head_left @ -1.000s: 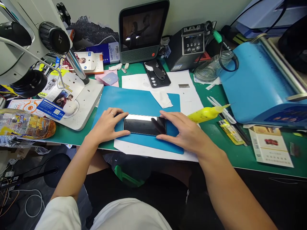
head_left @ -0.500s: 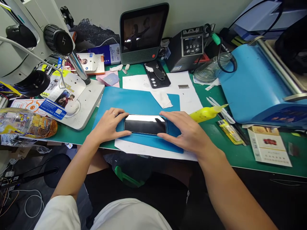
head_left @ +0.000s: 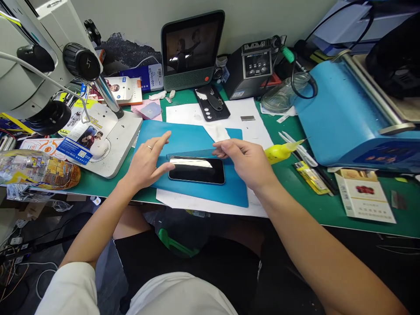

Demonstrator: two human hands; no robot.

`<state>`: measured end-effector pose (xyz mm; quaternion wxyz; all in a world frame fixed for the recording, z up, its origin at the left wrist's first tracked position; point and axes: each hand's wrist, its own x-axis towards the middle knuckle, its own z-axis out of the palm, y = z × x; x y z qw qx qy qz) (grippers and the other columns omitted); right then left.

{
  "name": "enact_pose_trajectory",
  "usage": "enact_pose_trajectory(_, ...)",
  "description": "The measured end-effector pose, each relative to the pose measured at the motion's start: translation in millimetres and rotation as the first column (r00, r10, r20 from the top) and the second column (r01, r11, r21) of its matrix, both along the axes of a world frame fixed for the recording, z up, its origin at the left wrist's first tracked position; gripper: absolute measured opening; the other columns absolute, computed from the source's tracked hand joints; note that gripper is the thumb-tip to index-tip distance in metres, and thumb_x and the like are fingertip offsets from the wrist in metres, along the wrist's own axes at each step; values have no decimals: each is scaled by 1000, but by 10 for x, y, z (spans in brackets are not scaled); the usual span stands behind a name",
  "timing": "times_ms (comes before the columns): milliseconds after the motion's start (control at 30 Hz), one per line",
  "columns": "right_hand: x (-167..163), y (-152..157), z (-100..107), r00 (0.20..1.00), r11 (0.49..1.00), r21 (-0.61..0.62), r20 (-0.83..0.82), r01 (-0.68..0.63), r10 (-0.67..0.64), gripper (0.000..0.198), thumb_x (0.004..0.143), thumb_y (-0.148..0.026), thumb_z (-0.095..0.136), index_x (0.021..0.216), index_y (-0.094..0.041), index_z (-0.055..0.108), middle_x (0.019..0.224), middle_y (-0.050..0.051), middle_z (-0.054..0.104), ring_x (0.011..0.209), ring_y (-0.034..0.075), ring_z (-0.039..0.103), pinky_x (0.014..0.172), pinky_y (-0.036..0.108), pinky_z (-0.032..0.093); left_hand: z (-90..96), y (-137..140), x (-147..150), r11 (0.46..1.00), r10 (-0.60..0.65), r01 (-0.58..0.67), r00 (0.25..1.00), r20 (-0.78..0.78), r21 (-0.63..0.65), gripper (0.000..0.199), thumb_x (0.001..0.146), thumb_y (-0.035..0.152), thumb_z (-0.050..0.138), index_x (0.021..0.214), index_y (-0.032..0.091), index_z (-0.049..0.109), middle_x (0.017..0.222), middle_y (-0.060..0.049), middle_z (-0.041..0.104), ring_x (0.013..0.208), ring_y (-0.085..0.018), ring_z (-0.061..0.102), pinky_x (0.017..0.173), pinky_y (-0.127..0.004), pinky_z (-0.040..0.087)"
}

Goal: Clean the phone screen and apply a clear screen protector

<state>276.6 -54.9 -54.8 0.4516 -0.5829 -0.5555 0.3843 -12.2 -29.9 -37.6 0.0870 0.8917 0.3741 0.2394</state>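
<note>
A smartphone [head_left: 197, 170] lies flat, its dark glossy screen facing up, on a blue work mat [head_left: 226, 192]. My right hand [head_left: 247, 162] pinches one end of a thin clear sheet [head_left: 193, 153], which looks like a screen film, above the phone's far long edge. The sheet's other end reaches toward my left hand, and whether it touches the phone I cannot tell. Just off the phone's left end is my left hand [head_left: 147, 162], fingers apart and holding nothing. A crumpled white cloth [head_left: 216, 132] rests on the mat beyond my right fingertips.
Behind the mat lies a black phone case [head_left: 212, 103]. A microscope stand [head_left: 121, 144] occupies the left, with a drink bottle [head_left: 39, 170] beside it. To the right are a yellow squeeze bottle [head_left: 282, 152], tweezers [head_left: 303, 151], a cigarette box [head_left: 365, 197] and a blue machine [head_left: 344, 118].
My right hand has lifted from the phone's right end and now pinches the clear sheet, raised toward the phone's far edge. My left hand has let go of the phone's left end and opened.
</note>
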Motion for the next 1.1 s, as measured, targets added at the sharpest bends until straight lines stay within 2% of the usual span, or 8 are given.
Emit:
enact_pose_trajectory(67,5,37,9,997,999,-42,-74,2,-5,64,84,-81,60,87,-21,78,84,8,78,81,25,73,82,43,61,36,-10,-38,989,-37,44,998,-50,143,86,98,75,45,164,23,26,141,-18,61,121,-32,61,102,-47,48)
enact_pose_trajectory(133,19,48,26,988,996,-91,-152,-21,7,65,82,-83,61,85,-19,78,82,9,78,76,22,71,77,39,61,76,-4,-81,968,-67,100,987,-145,230,81,98,64,58,164,25,28,143,-18,60,126,-34,61,105,-48,47)
enact_pose_trajectory(200,34,39,53,975,988,-140,-218,-61,30,65,80,-83,64,86,-19,78,80,9,77,73,20,70,73,35,61,113,24,-111,955,-76,128,977,-198,269,75,100,54,61,163,25,32,140,-17,62,127,-34,61,106,-48,47)
enact_pose_trajectory(333,52,1,111,959,969,-215,-278,-121,58,62,82,-79,65,91,-19,77,79,9,77,71,20,71,69,32,62,168,105,-115,931,-91,157,974,-207,330,65,101,51,61,159,27,42,131,-14,67,120,-32,65,102,-46,49)
enact_pose_trajectory(533,94,-41,142,950,952,-272,-309,-144,55,55,87,-72,65,96,-18,75,80,10,77,70,19,71,65,30,62,201,150,-80,925,-106,186,964,-245,330,62,100,58,60,154,29,49,128,-13,68,119,-32,64,101,-47,49)
enact_pose_trajectory(800,121,-57,152,940,946,-291,-339,-145,40,44,90,-61,68,93,-19,78,80,8,74,66,17,69,61,28,62,176,170,-50,921,-82,178,958,-275,346,55,102,53,58,150,28,53,131,-14,69,118,-31,66,99,-47,49)
enact_pose_trajectory(1000,122,-74,155,949,948,-281,-309,-149,57,53,88,-70,65,97,-19,76,79,6,67,60,16,66,54,27,60,182,187,-65,943,-127,188,965,-228,273,57,97,56,63,147,30,56,127,-14,70,113,-32,67,94,-50,50)
enact_pose_trajectory(1100,175,-134,109,955,953,-231,-265,-194,130,61,86,-76,63,111,-21,73,86,6,68,58,15,65,52,29,59,157,173,-82,957,-153,189,973,-173,219,62,92,59,69,144,27,58,124,-14,70,113,-33,66,95,-52,50)
